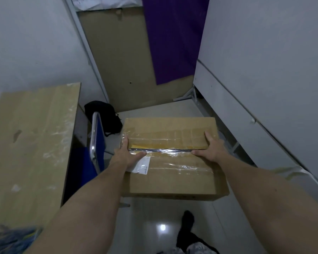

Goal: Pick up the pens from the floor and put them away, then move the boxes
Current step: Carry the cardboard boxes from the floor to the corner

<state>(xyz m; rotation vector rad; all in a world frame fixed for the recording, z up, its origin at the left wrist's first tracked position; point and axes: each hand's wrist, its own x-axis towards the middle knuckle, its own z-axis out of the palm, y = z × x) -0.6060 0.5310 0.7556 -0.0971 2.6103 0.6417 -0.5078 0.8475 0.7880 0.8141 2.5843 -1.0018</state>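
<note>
A brown cardboard box point(173, 173), sealed with clear tape and bearing a white label, is held above the tiled floor in front of me. My left hand point(128, 154) grips its left side, thumb lying on the top along the taped seam. Opposite it, my right hand point(211, 147) clasps the right side, fingers on the top flap and thumb at the seam. No pens show in this view.
A light wooden desk point(31, 143) stands at left, with a blue chair point(97, 143) and a black bag point(105, 116) beside it. A brown board point(121, 61) and purple sheet point(173, 37) lean ahead. White wall panels point(264, 70) close the right. My dark-socked foot point(187, 222) is on the floor.
</note>
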